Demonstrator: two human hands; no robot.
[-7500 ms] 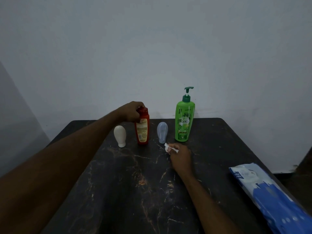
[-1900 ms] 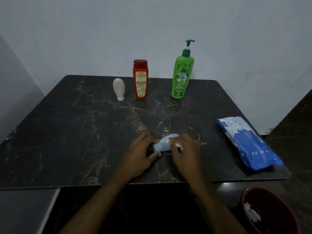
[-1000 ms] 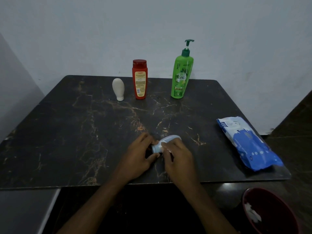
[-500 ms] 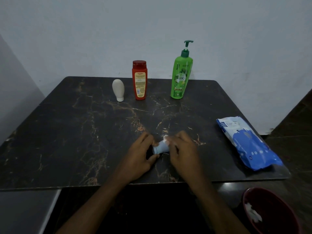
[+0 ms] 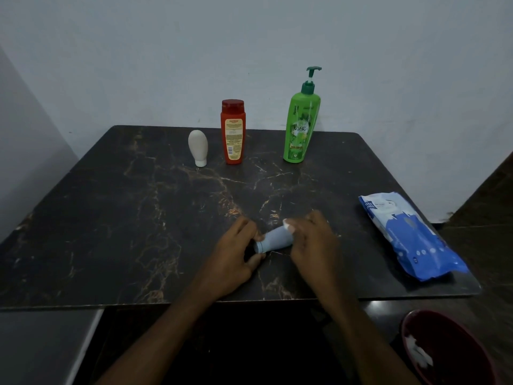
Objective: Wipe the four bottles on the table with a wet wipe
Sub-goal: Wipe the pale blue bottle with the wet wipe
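Head view, looking down across a dark marble-patterned table (image 5: pixel 111 218) set against a plain pale wall.

At the near middle of the table, a small pale blue plastic bottle (image 5: pixel 273 241) lies on its side between both hands. Its long axis runs from about 8 o'clock, the narrow cap end, to about 2 o'clock, the wider end. The left hand (image 5: pixel 236 251) sits at the bottle's 8 o'clock end, thumb and fingers curled to pinch the cap end and steady it. The right hand (image 5: pixel 313 243) covers the 2 o'clock end, fingers curled over the body; a scrap of white wet wipe (image 5: pixel 287 225) peeks out at its fingertips, pressed to the bottle. Most of the wipe is hidden under that hand. Both hands touch the bottle, so neither has to reach. The wiping stroke would likely run along the long axis towards the cap.

Three more bottles stand upright in a row at the far edge, around 12 o'clock, well apart from the hands: a small white rounded bottle standing on its cap (image 5: pixel 198 147) at 11 o'clock, a red flat-sided bottle with a red cap (image 5: pixel 233 132) just beside it, and a tall green pump bottle (image 5: pixel 301 126) at 1 o'clock. Nothing lies between them and the hands.

At 3 o'clock, near the table's right edge, lies a blue and white soft pack of wipes (image 5: pixel 410 234). Below the table at 5 o'clock sits a dark red round bin (image 5: pixel 472 362) with something white inside.
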